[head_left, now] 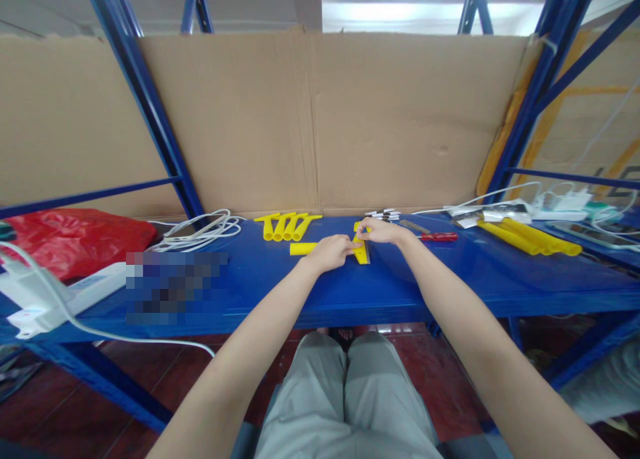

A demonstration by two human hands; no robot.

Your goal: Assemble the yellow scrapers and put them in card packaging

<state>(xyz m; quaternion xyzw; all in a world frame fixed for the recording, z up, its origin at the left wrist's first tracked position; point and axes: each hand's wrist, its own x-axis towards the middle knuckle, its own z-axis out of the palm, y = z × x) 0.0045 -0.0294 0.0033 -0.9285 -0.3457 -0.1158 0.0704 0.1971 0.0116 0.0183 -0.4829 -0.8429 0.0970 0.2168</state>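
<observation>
On the blue tabletop (265, 279), in front of me, lies a yellow T-shaped scraper (301, 249) with its round handle pointing left. A thin pale strip, like a blade edge, runs along the right side of its wide head. My left hand (334, 253) is wrapped around the handle close to the head, its fingers closed. At the far end of the head, the bent fingers of my right hand (381, 231) pinch together; any small part between them is hidden. A screwdriver with a red handle (440, 237) lies just right of my right hand.
Several similar yellow scrapers (285, 229) stand in a row at the back left. Yellow tubes (530, 237) lie to the right, small black-and-white pieces (384, 215) behind my hands. White cables (215, 229), a power strip (95, 282) and a red bag (75, 239) occupy the left.
</observation>
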